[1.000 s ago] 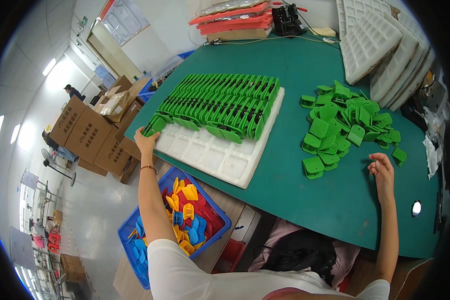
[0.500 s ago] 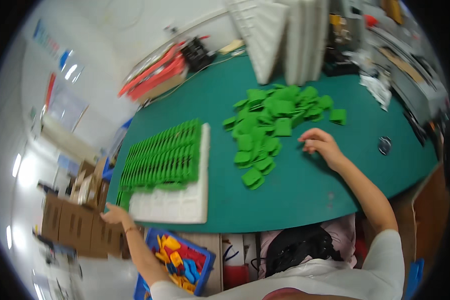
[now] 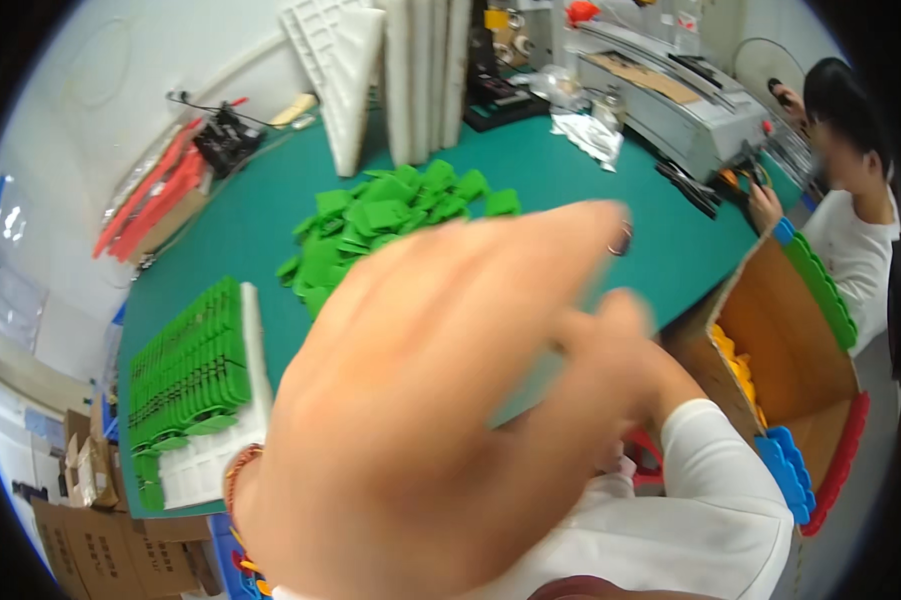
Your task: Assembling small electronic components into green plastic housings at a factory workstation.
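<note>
Very close and blurred, my left hand (image 3: 420, 400) fills the middle of the view, a braided bracelet (image 3: 238, 478) at its wrist. Its fingers stretch toward the upper right and the thumb stands apart, with nothing visible between them. Beyond its fingertips a small dark round object (image 3: 622, 238) lies on the table. My right forearm (image 3: 676, 385) runs behind the left hand, which hides the right hand's fingers. A heap of flat green plastic pieces (image 3: 385, 212) is partly covered too. Left of the hand, rows of green pieces (image 3: 190, 370) stand on a white tray (image 3: 257, 345).
White trays (image 3: 410, 80) lean upright at the back of the green table (image 3: 530, 165). A grey machine (image 3: 680, 105) stands at the back right. Right of me is a cardboard box (image 3: 790, 370) with coloured plastic parts along its edges; beyond it sits another person (image 3: 850, 240).
My left hand has come up from beside the white tray to close before the camera. The view has swung right, bringing in the cardboard box and the other person.
</note>
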A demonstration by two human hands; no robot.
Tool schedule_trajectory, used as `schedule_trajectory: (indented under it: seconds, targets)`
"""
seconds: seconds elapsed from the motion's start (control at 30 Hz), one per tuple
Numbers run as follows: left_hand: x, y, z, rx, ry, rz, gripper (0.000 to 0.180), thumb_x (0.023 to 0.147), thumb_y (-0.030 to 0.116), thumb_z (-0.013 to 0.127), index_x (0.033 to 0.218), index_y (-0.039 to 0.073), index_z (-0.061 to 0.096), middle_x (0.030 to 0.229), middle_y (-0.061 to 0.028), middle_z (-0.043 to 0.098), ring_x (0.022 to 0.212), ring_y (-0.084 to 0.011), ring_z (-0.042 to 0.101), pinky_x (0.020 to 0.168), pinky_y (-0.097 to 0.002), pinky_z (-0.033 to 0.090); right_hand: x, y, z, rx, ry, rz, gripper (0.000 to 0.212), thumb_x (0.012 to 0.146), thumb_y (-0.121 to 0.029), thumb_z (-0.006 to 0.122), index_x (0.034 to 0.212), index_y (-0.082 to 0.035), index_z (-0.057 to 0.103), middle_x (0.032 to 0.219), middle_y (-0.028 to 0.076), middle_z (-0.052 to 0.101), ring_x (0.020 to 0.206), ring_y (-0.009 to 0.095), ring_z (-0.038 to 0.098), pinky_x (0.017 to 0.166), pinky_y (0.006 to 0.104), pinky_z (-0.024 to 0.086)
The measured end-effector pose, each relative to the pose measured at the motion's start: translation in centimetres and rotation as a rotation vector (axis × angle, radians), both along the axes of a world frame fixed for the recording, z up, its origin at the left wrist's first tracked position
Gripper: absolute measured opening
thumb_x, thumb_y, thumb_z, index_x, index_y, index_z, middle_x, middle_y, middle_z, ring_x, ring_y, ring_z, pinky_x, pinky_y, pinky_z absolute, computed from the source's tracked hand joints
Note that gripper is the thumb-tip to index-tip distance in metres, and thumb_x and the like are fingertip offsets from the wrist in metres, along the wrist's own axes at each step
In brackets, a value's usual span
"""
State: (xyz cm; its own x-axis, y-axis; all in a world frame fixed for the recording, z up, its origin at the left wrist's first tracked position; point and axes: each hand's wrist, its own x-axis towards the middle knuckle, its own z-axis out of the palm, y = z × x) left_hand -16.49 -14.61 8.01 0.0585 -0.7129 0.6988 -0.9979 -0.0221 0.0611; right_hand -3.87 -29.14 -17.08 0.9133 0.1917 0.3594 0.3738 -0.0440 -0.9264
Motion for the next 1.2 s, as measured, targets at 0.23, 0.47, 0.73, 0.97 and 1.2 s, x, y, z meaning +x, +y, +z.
schedule_trajectory:
  seconds: [0.23,0.47,0.73,0.97,1.2]
  targets:
    - [-3.3,-5.7,-2.7,0.039,-0.512,-0.159,0.023,0.079,0.017,0.051,0.096,0.004,0.057,0.104,-0.0099,0.053,0.099,-0.0234,0.047,0.088,-0.038,0.035,-0.1,0.3,0.9,-0.077,0.016,-0.05,0.013,0.078,-0.011,0.054,0.088,-0.003,0.052,0.082,0.005,0.056,0.065,0.013,0.053,0.059,0.0274,0.042]
    - [-5.0,-8.7,-3.4,0.037,-1.136,-0.17,0.015,0.083,0.015,0.049,0.094,0.006,0.054,0.096,-0.0036,0.052,0.1,-0.0187,0.043,0.091,-0.0393,0.03,-1.1,0.0,1.2,-0.134,-0.05,-0.063,0.013,0.076,-0.011,0.054,0.086,-0.003,0.053,0.081,0.005,0.056,0.062,0.012,0.051,0.058,0.0271,0.042]
    - [-4.2,-10.5,-6.7,-0.039,-1.513,-0.004,0.02,0.079,0.028,0.055,0.083,0.009,0.061,0.107,-0.009,0.054,0.105,-0.0285,0.044,0.091,-0.0433,0.034,-0.9,0.8,0.3,-0.089,-0.187,-0.108,0.013,0.073,-0.011,0.051,0.082,-0.003,0.051,0.083,0.013,0.056,0.078,0.027,0.055,0.068,0.0355,0.044]
    - [5.7,-18.8,-15.4,0.333,-0.121,-0.026,0.053,0.069,0.026,0.061,0.113,0.001,0.044,0.116,-0.0176,0.044,0.103,-0.0339,0.046,0.082,-0.0414,0.04,-0.3,0.8,-0.2,-0.166,-0.278,-0.204,0.014,0.073,-0.008,0.051,0.086,-0.002,0.049,0.085,0.012,0.053,0.075,0.029,0.053,0.064,0.0374,0.042]
    - [10.8,-27.8,-22.7,0.521,0.22,0.534,0.06,0.075,0.031,0.062,0.116,-0.005,0.037,0.114,-0.0246,0.043,0.1,-0.0383,0.047,0.078,-0.046,0.044,0.0,0.8,-0.1,-0.159,-0.209,-0.19,0.012,0.074,-0.007,0.051,0.085,-0.002,0.049,0.085,0.011,0.053,0.073,0.026,0.054,0.063,0.0353,0.044]
